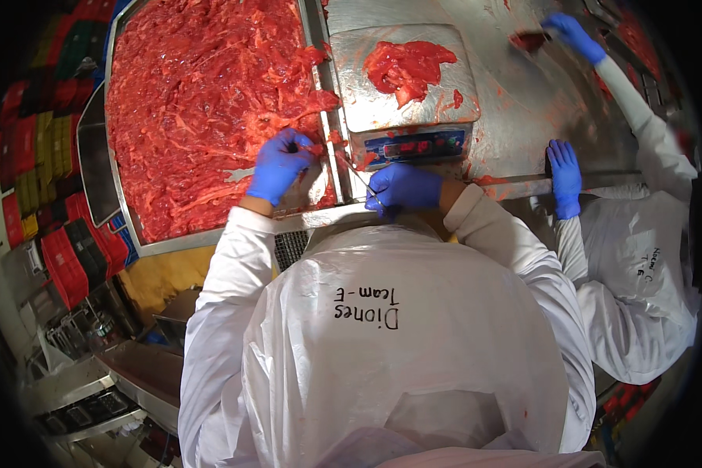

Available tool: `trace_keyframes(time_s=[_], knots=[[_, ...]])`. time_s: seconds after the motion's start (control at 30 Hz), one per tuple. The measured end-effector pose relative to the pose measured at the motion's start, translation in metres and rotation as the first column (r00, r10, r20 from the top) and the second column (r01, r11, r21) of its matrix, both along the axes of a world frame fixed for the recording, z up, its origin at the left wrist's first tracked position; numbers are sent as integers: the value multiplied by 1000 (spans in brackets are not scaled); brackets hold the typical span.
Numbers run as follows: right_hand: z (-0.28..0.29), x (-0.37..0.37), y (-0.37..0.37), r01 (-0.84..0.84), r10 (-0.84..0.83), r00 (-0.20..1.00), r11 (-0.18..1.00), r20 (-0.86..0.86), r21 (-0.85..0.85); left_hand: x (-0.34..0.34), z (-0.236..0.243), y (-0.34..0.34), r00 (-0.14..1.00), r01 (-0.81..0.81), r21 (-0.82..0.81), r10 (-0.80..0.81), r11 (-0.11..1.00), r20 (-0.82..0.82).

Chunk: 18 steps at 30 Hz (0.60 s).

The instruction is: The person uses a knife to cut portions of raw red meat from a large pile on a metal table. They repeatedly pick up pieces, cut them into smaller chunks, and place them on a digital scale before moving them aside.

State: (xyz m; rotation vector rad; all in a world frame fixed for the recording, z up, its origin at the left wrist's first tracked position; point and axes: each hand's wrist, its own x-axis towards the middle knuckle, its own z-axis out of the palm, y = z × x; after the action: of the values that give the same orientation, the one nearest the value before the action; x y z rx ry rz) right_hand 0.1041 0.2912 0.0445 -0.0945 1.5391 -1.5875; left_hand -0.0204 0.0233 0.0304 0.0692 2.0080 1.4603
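Note:
My left hand point(278, 169), in a blue glove, is closed at the near right corner of a metal tray point(115, 156) filled with raw red meat point(203, 101). A small scrap of meat point(317, 149) is pinched at its fingertips. My right hand point(407, 188), also gloved in blue, is wrapped round a knife whose handle is hidden. The thin knife blade point(356, 173) slants up and left toward the tray's rim. Just beyond this hand stands a scale point(351, 109), with a larger piece of meat point(408, 69) lying on its steel plate.
At the right, a co-worker's gloved hand point(565, 178) rests on the steel table's point(515, 140) near edge. The co-worker's other hand point(573, 35) reaches across the table near a dark red piece point(529, 41). Stacked coloured crates point(78, 249) stand at the left.

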Motion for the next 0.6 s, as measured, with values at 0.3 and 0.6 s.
trace_keyframes(time_s=[0.3, 0.6], knots=[[16, 5, 21, 517, -509, 849, 856, -145, 20, -4, 5, -6, 942, 45, -415, -176, 909, -285], [58, 10, 38, 620, -618, 647, 767, -447, -163, -50, 44, 129, 436, 294, -338, -440, 894, -785]])
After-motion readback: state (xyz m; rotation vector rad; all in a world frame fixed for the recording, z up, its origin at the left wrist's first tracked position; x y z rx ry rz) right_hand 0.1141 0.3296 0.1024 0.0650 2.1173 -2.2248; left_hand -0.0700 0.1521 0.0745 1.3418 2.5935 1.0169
